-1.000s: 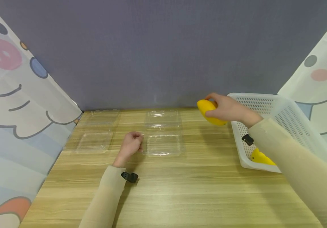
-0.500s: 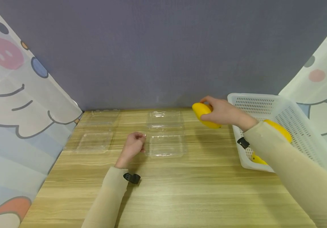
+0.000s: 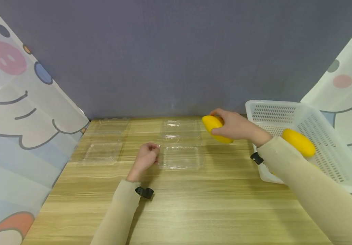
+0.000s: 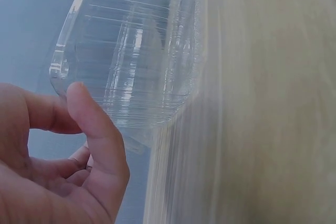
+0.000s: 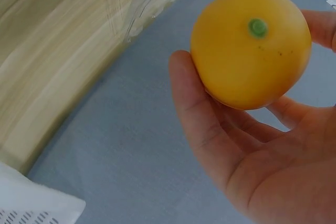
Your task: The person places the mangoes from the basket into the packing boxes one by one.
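In the head view my right hand [image 3: 235,126] grips a yellow mango-like fruit [image 3: 211,126] in the air, right of a clear plastic container [image 3: 182,158] whose lid stands open toward the back. The right wrist view shows the fruit's [image 5: 247,51] green stem end between thumb and fingers of my right hand [image 5: 262,166]. My left hand [image 3: 146,157] pinches the container's left edge. Up close in the left wrist view, thumb and index fingertip of my left hand [image 4: 68,150] meet at the rim of the clear container [image 4: 126,51].
A white perforated basket [image 3: 341,153] stands at the right with a yellow fruit [image 3: 298,143] in it, and more yellow shows partly behind the right sleeve. Another open clear container [image 3: 102,152] lies at the left of the wooden table [image 3: 194,211]. A grey wall rises behind.
My right hand has moved left and slightly down with the fruit, nearer the container. My left hand and the container have shifted slightly right. The right sleeve uncovers a fruit in the basket.
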`<control>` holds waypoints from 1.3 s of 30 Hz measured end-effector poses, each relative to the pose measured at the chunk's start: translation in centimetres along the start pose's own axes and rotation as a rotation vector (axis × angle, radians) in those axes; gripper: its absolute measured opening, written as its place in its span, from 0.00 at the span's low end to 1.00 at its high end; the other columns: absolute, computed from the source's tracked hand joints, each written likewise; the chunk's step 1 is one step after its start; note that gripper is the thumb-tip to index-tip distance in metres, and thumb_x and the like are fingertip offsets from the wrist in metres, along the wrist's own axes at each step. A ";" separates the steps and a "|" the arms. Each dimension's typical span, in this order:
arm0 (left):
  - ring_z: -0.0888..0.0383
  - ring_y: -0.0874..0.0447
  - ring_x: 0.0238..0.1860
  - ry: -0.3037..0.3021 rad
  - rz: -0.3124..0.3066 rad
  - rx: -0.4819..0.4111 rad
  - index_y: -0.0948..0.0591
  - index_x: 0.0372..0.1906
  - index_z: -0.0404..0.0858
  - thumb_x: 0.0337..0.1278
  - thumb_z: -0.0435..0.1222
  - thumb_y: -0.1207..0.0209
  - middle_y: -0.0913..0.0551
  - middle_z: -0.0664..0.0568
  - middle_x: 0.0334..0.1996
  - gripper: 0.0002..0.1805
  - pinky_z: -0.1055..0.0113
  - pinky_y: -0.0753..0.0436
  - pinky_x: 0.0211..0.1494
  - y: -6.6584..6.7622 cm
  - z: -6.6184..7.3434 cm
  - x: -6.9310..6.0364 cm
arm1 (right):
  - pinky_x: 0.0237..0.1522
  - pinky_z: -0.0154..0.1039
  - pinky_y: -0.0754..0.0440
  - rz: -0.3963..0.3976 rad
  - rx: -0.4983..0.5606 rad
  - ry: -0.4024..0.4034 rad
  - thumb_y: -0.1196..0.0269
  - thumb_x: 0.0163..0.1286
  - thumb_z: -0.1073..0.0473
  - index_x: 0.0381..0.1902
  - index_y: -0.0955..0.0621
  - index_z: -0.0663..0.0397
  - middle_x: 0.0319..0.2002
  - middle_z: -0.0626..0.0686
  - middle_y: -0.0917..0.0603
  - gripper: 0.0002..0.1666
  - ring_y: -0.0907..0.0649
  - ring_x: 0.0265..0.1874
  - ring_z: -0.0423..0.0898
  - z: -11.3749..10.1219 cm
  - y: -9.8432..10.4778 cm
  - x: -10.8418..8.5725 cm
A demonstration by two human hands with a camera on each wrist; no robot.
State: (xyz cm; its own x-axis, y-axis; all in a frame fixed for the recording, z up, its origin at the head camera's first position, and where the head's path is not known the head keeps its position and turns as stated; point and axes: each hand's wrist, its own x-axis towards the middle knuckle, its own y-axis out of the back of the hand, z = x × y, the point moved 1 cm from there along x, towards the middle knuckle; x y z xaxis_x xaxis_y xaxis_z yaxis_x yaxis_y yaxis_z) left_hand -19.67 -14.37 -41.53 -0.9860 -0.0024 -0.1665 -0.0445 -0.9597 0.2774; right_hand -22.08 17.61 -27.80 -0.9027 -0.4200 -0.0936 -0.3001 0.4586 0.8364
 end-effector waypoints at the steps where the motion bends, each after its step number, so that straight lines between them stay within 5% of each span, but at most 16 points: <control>1: 0.57 0.24 0.25 0.000 0.000 0.001 0.24 0.57 0.22 0.74 0.32 0.49 0.22 0.40 0.36 0.17 0.69 0.18 0.27 0.0 0.0 0.0 | 0.36 0.44 0.19 -0.001 0.003 0.002 0.37 0.66 0.53 0.71 0.32 0.58 0.54 0.62 0.20 0.37 0.19 0.35 0.51 0.0 -0.1 0.0; 9: 0.57 0.25 0.25 0.010 0.002 -0.017 0.25 0.57 0.22 0.74 0.31 0.49 0.25 0.45 0.32 0.17 0.69 0.18 0.28 -0.4 0.0 -0.1 | 0.32 0.42 0.17 -0.013 0.016 -0.011 0.37 0.65 0.52 0.71 0.33 0.56 0.54 0.64 0.19 0.38 0.18 0.34 0.51 0.1 -1.1 0.2; 18: 0.58 0.26 0.23 -0.004 0.002 -0.031 0.24 0.54 0.22 0.73 0.31 0.48 0.26 0.48 0.27 0.15 0.68 0.18 0.26 -0.7 0.1 -0.3 | 0.40 0.46 0.19 0.009 -0.018 -0.001 0.37 0.63 0.51 0.69 0.30 0.55 0.53 0.61 0.18 0.37 0.18 0.38 0.51 -0.1 -1.9 0.6; 39: 0.57 0.25 0.24 -0.011 -0.006 -0.038 0.24 0.53 0.22 0.72 0.30 0.48 0.23 0.42 0.32 0.14 0.68 0.17 0.27 -1.0 0.1 -0.5 | 0.46 0.48 0.18 -0.010 0.057 0.027 0.36 0.61 0.53 0.71 0.31 0.56 0.56 0.60 0.19 0.40 0.19 0.45 0.52 -0.7 -4.3 1.2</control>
State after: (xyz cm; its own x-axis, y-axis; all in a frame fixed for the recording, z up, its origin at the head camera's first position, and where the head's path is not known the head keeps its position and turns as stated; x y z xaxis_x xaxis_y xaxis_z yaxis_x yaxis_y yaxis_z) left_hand -19.17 -13.41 -41.65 -0.9875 0.0059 -0.1572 -0.0441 -0.9697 0.2403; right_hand -21.66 14.60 -31.16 -0.8910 -0.4458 -0.0866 -0.3269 0.4974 0.8035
